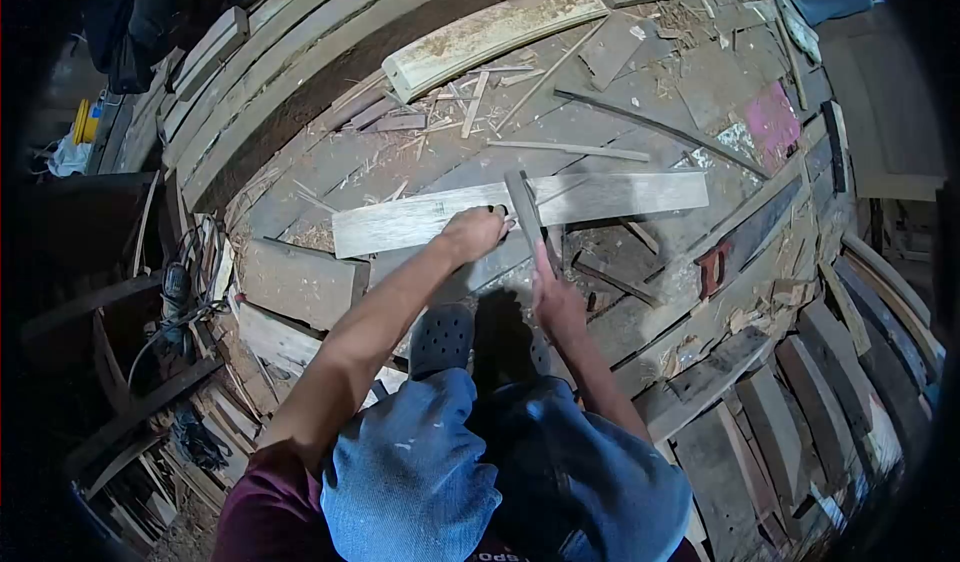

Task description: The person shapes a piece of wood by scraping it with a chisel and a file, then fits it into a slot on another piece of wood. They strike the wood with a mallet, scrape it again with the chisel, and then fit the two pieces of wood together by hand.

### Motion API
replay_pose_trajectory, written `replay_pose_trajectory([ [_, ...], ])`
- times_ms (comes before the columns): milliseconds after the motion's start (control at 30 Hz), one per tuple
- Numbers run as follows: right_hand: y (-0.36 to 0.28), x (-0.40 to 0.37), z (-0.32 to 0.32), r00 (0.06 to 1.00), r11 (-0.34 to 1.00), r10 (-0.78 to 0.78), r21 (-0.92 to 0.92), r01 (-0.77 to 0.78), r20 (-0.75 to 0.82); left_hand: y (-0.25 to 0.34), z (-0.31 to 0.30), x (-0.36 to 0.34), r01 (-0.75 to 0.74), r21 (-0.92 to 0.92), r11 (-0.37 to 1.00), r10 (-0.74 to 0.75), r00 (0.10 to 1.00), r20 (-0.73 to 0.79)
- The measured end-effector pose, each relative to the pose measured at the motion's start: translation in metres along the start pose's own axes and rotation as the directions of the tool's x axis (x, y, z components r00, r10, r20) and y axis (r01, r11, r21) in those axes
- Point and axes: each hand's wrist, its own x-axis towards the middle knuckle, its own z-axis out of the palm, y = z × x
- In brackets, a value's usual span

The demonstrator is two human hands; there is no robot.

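A long pale board [620,195] lies crosswise on the floor, in front of my shoes. My left hand [476,233] is closed near the board's middle, its fingers pinched on something small and dark that I cannot make out. In my right hand [558,297] is a flat, straight wooden strip [523,207], gripped at its near end. The strip crosses over the board just right of my left hand. A dark bar [615,280] lies on the floor to the right of my right hand.
A thick yellowish plank [495,40] lies beyond, among thin offcuts and shavings. A long dark strip [660,130] lies at right. A wooden block [303,280] sits left, near cables and a power tool [176,292]. Stacked curved timbers [775,417] fill the lower right.
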Motion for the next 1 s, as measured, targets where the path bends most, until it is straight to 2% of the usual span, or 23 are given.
replay_pose_trajectory([
  [67,-0.004,0.007,0.001,0.994,0.998,-0.063,0.019,0.065,-0.088,0.003,-0.003,-0.003,-0.009,0.008,1.000,0.009,1.000,-0.013],
  [133,-0.003,-0.011,0.007,0.982,0.974,-0.098,0.185,0.129,-0.164,0.002,-0.004,-0.004,0.003,-0.024,1.000,-0.004,1.000,-0.030],
  [167,-0.002,-0.015,0.009,0.972,0.950,-0.114,0.263,0.167,-0.203,0.004,-0.007,-0.005,0.019,0.003,1.000,-0.019,1.000,0.007],
  [200,0.003,-0.018,0.011,0.996,0.949,-0.027,0.312,0.055,-0.091,0.003,-0.009,-0.005,0.005,0.003,1.000,-0.005,1.000,-0.008],
  [233,0.004,-0.017,0.009,0.996,0.957,-0.043,0.282,0.064,-0.080,0.002,-0.005,-0.005,-0.007,-0.002,1.000,0.007,1.000,-0.017],
  [300,0.004,-0.001,0.004,0.995,0.970,-0.069,0.228,0.083,-0.070,0.009,-0.011,-0.004,0.066,0.005,0.998,-0.066,0.997,0.047],
  [333,0.005,0.006,-0.002,0.994,0.973,0.042,0.222,-0.063,0.099,0.004,-0.008,-0.005,0.023,0.003,1.000,-0.023,1.000,-0.011],
  [433,0.003,-0.006,0.000,0.995,0.921,-0.057,0.380,0.084,-0.083,0.006,-0.011,-0.006,0.019,0.012,1.000,-0.019,1.000,0.005],
  [467,0.004,-0.011,0.004,0.990,0.908,-0.061,0.404,0.107,-0.127,0.006,-0.009,-0.006,0.033,0.006,0.999,-0.033,0.999,-0.035],
  [567,0.006,-0.008,0.003,1.000,0.941,0.020,0.338,-0.018,-0.003,0.003,-0.006,-0.004,0.005,0.045,0.999,-0.004,1.000,-0.018],
  [600,0.005,-0.001,0.002,0.996,0.921,-0.031,0.385,0.061,-0.083,0.003,-0.007,-0.004,0.008,0.036,0.999,-0.007,1.000,-0.011],
  [700,-0.004,0.004,-0.011,1.000,0.938,0.005,0.348,-0.008,0.009,0.006,-0.013,-0.004,0.037,0.032,0.999,-0.038,0.999,0.032],
  [733,0.010,-0.001,0.009,0.987,0.934,-0.086,0.333,0.127,-0.138,0.008,-0.013,-0.006,0.041,0.020,0.999,-0.041,0.999,0.008],
  [767,0.006,-0.009,0.008,0.992,0.925,-0.045,0.369,0.084,-0.114,0.007,-0.013,-0.007,0.044,0.013,0.999,-0.044,0.999,-0.006],
  [833,0.005,-0.010,0.007,0.981,0.908,-0.087,0.392,0.149,-0.172,0.004,-0.010,-0.006,0.029,0.005,1.000,-0.029,0.999,0.015],
  [900,0.005,0.001,0.002,1.000,0.936,0.009,0.353,-0.010,0.003,-0.003,0.000,-0.002,-0.021,0.067,0.998,0.022,1.000,-0.016],
  [933,0.004,0.005,-0.002,0.995,0.943,0.063,0.321,-0.086,0.084,0.001,-0.004,-0.006,-0.012,-0.001,1.000,0.012,0.999,-0.039],
  [1000,0.010,0.004,0.002,0.999,0.963,0.028,0.268,-0.038,0.042,0.005,-0.008,-0.005,0.037,-0.006,0.999,-0.037,0.999,-0.017],
])
